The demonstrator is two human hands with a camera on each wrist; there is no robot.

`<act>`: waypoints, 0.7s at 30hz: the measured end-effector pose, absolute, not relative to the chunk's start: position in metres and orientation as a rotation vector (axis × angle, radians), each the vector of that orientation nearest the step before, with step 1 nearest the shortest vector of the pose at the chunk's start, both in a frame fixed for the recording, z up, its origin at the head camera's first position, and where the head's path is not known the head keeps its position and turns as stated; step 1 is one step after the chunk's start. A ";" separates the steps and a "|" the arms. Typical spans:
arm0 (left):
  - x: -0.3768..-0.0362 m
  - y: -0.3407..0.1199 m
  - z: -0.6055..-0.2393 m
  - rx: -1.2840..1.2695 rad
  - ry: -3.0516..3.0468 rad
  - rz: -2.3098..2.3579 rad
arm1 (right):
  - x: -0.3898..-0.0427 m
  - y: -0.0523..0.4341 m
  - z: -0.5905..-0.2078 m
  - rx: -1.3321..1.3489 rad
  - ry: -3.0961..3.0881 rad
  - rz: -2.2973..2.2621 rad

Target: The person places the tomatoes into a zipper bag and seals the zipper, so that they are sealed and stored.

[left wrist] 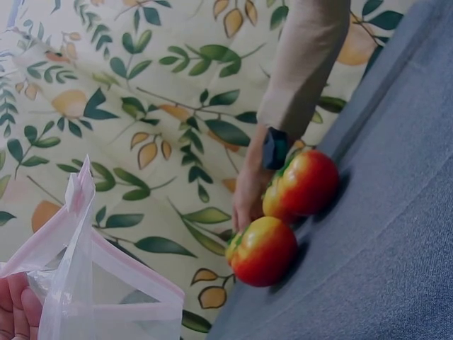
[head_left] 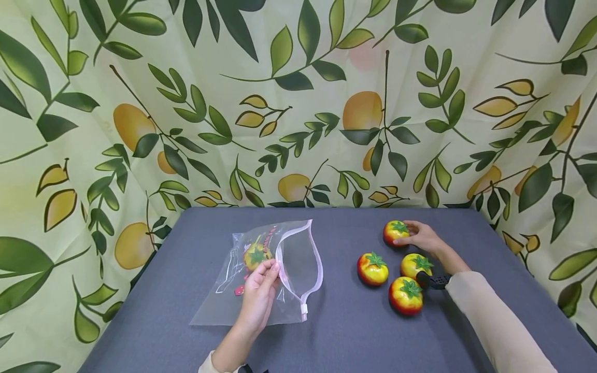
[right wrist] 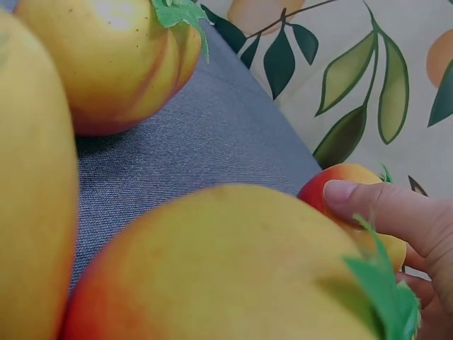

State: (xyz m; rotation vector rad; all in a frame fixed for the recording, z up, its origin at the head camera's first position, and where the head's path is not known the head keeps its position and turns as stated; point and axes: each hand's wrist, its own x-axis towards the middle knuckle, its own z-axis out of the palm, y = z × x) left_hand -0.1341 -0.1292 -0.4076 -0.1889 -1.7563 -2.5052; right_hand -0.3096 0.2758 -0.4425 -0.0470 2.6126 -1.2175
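l hand pinches clear zip bag near its open mouth, left of centre in frame, w/ a bagged fruit inside; r hand has thumb + fingers round the far fruit, right of centre on the table. far fruit looks glossy, prob. light, stiff + a bit slippery; best hold = round the sides, below leafy top. bag's thin + floppy, prob. crumples easily, so pinch at rim.

In the left wrist view, the left hand at 8 o'clock is cropped. In the right wrist view, the right hand, 4 o'clock, and nearest tomato, 9 o'clock, are cropped.
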 end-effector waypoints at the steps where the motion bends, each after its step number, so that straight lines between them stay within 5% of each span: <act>1: -0.134 -0.129 -0.408 -0.189 -1.756 -2.504 | -0.310 0.275 -0.443 -0.049 2.615 -1.220; 21: -0.134 -0.130 -0.408 -0.204 -1.749 -2.494 | -0.307 0.272 -0.440 -0.058 2.683 -1.202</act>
